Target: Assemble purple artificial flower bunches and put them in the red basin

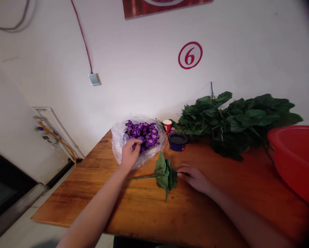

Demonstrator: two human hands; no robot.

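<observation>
My left hand (131, 153) reaches over a clear plastic bag (115, 144) of purple artificial flowers (146, 134). Its fingers are pinched together at the near edge of the flowers, with a bit of purple showing between them. In front of me a bunch of green artificial leaves (164, 174) lies sideways, its long stem pointing left. My right hand (192, 176) pinches the thin tip at the right end of this bunch. Behind it, near the bag, stands a small dark blue pot (177, 142) with a black top and a small red light.
A red paper cup (167, 126) stands behind the pot. A large pile of green leaf bunches (237, 120) lies against the wall on the right. A big red basin (296, 158) takes up the right side of the wooden table (74, 196).
</observation>
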